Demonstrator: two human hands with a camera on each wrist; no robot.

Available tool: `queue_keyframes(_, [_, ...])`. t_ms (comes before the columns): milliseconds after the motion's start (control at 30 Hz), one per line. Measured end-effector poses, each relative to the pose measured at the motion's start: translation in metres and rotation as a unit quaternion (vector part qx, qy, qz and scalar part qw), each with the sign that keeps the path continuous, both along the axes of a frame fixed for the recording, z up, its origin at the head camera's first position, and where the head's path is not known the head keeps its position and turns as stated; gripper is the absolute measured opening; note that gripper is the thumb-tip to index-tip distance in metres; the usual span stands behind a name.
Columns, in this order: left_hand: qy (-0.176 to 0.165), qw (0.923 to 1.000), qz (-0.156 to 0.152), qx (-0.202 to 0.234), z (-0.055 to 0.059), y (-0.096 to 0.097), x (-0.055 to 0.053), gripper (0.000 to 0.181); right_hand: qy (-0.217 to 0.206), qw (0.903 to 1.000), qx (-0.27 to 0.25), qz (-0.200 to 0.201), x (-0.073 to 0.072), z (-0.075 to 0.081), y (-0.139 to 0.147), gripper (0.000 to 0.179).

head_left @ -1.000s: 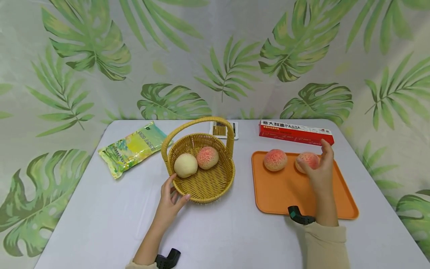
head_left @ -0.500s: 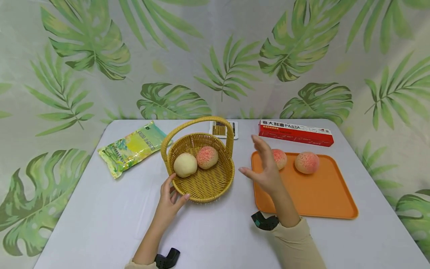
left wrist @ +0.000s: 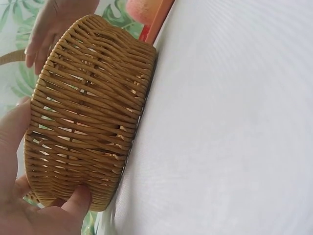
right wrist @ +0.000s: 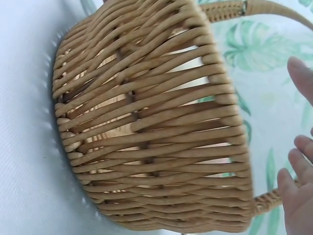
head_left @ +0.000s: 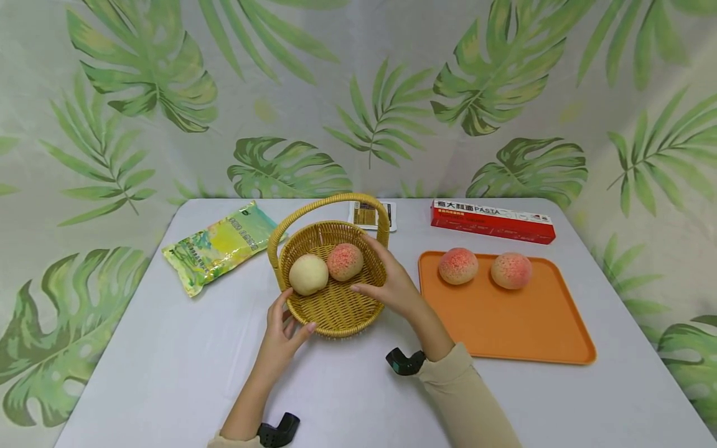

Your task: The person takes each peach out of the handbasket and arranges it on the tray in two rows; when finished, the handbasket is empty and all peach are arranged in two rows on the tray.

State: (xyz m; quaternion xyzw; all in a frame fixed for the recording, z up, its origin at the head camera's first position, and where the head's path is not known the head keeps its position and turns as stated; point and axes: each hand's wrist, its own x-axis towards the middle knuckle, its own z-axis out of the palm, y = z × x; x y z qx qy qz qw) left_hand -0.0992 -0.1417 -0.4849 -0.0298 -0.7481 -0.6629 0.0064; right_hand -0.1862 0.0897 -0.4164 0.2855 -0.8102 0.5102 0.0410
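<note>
A yellow wicker basket [head_left: 338, 333] stands mid-frame on the worktop [head_left: 185, 348], with a pale ball [head_left: 309, 274] and a pink-speckled ball [head_left: 345, 262] inside. At its lower left, the left hand's [head_left: 282, 339] fingers clamp its side; the right hand [head_left: 399, 287] hovers over its right side, fingers apart.

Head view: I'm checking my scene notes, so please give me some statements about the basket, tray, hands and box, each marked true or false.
1. The basket holds a cream round item and a pink-speckled one. True.
2. Two pink-speckled round items lie on the tray. True.
3. The left hand touches the tray. False: it holds the basket.
4. The right hand grips a round item. False: its fingers hold nothing.
5. The red box lies left of the basket. False: it lies to the right.
</note>
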Motion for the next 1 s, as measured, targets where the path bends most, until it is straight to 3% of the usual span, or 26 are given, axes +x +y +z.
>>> queue_keyframes(133, [-0.001, 1.0, 0.0, 0.0, 0.0, 0.0, 0.0, 0.08, 0.005, 1.0, 0.007, 0.004, -0.009, -0.013, -0.003, 0.086])
queue_keyframes(400, [0.0, 1.0, 0.001, -0.008, 0.0, 0.001, 0.001, 0.08, -0.012, 0.9997, 0.021, -0.002, -0.016, -0.024, -0.006, 0.086])
queue_keyframes(1000, [-0.008, 1.0, 0.004, -0.004, 0.001, 0.001, 0.002, 0.08, -0.043, 0.994, 0.099, 0.02, -0.034, -0.015, -0.012, 0.088])
